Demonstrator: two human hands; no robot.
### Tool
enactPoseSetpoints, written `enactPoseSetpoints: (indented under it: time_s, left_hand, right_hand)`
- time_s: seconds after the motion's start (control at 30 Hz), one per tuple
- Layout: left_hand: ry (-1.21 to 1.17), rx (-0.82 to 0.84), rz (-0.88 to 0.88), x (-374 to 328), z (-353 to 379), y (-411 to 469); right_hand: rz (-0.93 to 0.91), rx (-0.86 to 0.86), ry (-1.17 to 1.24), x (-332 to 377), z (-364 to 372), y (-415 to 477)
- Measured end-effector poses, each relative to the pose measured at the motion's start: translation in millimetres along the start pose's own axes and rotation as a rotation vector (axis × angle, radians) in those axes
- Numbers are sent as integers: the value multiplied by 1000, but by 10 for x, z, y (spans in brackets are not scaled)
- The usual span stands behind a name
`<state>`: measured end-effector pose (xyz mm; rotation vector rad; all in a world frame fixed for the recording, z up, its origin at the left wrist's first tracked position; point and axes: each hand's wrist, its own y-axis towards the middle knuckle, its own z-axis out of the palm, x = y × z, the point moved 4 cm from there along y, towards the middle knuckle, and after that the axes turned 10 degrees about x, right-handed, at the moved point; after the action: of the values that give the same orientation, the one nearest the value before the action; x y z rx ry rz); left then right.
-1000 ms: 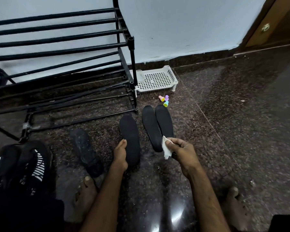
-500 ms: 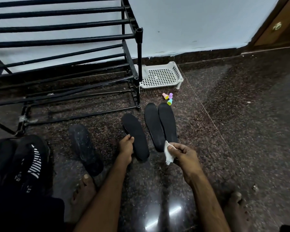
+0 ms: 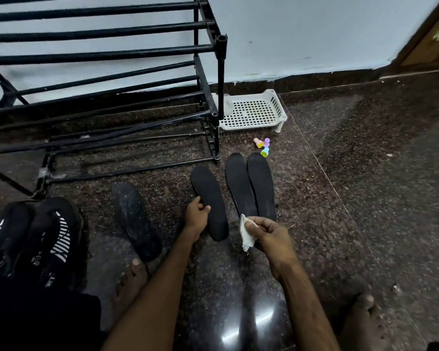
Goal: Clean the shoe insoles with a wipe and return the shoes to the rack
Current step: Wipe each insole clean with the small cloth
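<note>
Fingers (image 3: 196, 200) of left hand (image 3: 197, 216): curled over the near left edge of the single insole (image 3: 209, 196), thumb on its top face.
Fingers (image 3: 264, 223) of right hand (image 3: 273, 236): pinching a crumpled white wipe (image 3: 247, 235), held just above the heel ends of the paired insoles (image 3: 238, 183).
Single insole: flat on the floor (image 3: 365, 198), toe pointing at the rack's corner post.
Paired insoles: side by side and touching, just right of the single insole.
Dusty insole (image 3: 134, 219): lies apart to the left, near a bare foot (image 3: 132, 279).
Shoes (image 3: 43, 236): black with white stripes, on the floor at the left edge, in front of the rack (image 3: 112, 54).
Basket (image 3: 280, 111): white, perforated, against the wall base just right of the rack. Its grid bottom shows, and a pale shape at its left end cannot be identified.
Coloured pieces (image 3: 261, 146): three small ones clustered between the basket and the paired insoles' toes.
Open room: dark polished floor stretches right of the insoles to the door frame (image 3: 426, 46).
</note>
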<state>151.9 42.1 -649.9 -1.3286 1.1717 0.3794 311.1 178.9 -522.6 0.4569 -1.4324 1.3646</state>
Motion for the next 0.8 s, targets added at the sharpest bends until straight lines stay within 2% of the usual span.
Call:
enactPoseSetpoints:
  time_s: [0.07, 0.17, 0.3, 0.43, 0.6, 0.7, 0.8]
  left_hand:
    - [183, -56, 26, -35, -59, 7]
    - [455, -271, 12, -80, -258, -75]
    - [356, -566, -65, -87, -865, -287]
    - [209, -793, -182, 274, -1644, -378]
    - [211, -674, -319, 1003, -2002, -142]
    - [222, -681, -404, 1556, -2166, 268]
    - [210, -653, -456, 1594, -2175, 310]
  right_hand:
    - [5, 6, -1, -26, 19, 25]
    - [6, 5, -10, -74, 35, 81]
    - [7, 3, -40, -126, 69, 116]
    - [-4, 34, -123, -149, 119, 164]
    - [-34, 2, -231, -121, 149, 149]
    - [-70, 4, -257, -71, 150, 108]
    - [-76, 7, -285, -29, 151, 79]
